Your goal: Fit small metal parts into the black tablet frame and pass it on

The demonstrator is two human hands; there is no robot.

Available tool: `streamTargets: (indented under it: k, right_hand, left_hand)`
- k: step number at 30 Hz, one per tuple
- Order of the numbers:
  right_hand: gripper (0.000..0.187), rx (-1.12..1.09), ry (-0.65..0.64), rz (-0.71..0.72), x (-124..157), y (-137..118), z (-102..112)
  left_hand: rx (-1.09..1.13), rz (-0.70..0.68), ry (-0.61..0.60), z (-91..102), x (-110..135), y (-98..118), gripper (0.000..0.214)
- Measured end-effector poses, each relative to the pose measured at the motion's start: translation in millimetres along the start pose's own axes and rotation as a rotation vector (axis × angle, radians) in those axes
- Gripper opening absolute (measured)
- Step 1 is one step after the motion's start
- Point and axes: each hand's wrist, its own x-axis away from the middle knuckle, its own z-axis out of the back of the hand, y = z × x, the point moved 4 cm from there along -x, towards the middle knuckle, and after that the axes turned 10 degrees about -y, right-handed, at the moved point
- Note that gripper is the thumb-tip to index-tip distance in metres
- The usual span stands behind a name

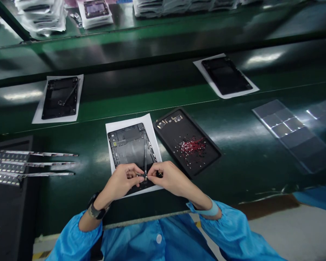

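Observation:
An open black tablet chassis (130, 146) lies on a white sheet (149, 125) at the near edge of the green bench. A thin flat cable (145, 152) runs down its middle. My left hand (123, 179) and my right hand (170, 177) meet over the chassis's near end. Both pinch a small connector part (142, 175) at the cable's lower end, fingers pressed together. The chassis's near edge is hidden under my hands.
A black tray (206, 159) with small red and silver parts sits right of the chassis. Two more chassis on white sheets (60, 98) (226, 76) lie farther back. Strips of small parts (29, 165) lie at left. Grey tiles (285, 125) lie at right. Stacked bags (43, 16) line the far shelf.

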Motion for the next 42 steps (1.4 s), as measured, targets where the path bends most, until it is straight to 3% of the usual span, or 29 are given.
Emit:
streamTargets:
  k: [16,24,27,32,36,42]
  right_hand:
    - [0.011,-0.093,0.022,-0.009,0,3,1]
    - [0.010,-0.014,0.059,-0.028,1,3,-1]
    - [0.011,-0.051,0.134,-0.018,6,4,2]
    - [0.024,-0.142,0.362,-0.052,21,9,17]
    - [0.034,-0.206,0.214,-0.042,27,7,20]
    - [0.024,-0.256,-0.016,0.021,33,-1,11]
  left_hand:
    - [0.050,-0.013,0.050,-2.5,0,-3,0.021]
    - [-0.020,-0.007,0.125,-7.1,1,-3,0.017]
    - [0.027,-0.013,0.129,-6.9,1,-5,0.022]
    - [0.041,-0.012,0.124,-5.4,-1,-7,0.025]
    - [0.055,-0.013,0.111,-5.1,-1,-8,0.026]
    - [0.045,-0.029,0.090,-4.2,0,-7,0.022]
